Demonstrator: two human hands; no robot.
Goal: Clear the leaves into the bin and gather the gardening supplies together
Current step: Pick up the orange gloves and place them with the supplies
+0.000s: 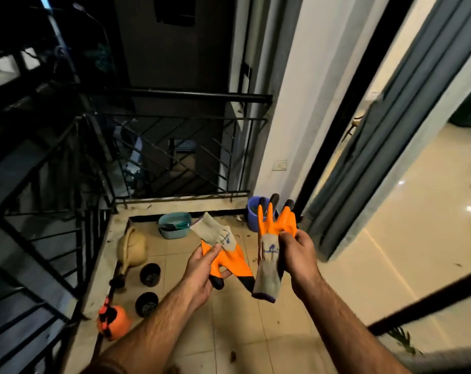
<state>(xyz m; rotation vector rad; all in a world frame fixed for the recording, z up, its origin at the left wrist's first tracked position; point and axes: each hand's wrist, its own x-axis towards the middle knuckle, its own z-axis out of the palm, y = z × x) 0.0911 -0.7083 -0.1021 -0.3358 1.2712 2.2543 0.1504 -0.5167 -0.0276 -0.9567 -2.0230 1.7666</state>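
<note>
Left hand: your left hand (202,271) pinches one glove (223,247) across its orange palm, thumb on top and fingers curled beneath, so the grey cuff points away from you toward the teal basin (175,226).
Right hand: your right hand (296,252) grips the other glove (272,247) at the wrist, orange fingers standing up and the grey cuff hanging open below, which looks like the hold you would use to slide a hand in.
Likely reason: you hold the pair apart, one in each hand, probably to sort them and put them on before touching leaves; that is a reading of the grip only.
Teal basin: it sits on the balcony floor (229,333) by the far kerb, with what seem to be small tools inside; treat it as your landmark.
Purple bucket (254,214): right of the teal basin, in the corner by the wall, partly hidden behind the raised glove; it may serve as the bin, though you cannot be sure.
Watering can (133,247): left of the teal basin, nearer you, lying against the railing side.
Black pots (150,273): two of them, nearer you than the watering can, standing apart.
Orange sprayer (113,322): nearest you on that same side, well apart from the teal basin.
Leaves (233,356): scattered bits on the floor between you and the teal basin, none gathered yet.
Supplies: spread along the left side, not yet together.
</note>
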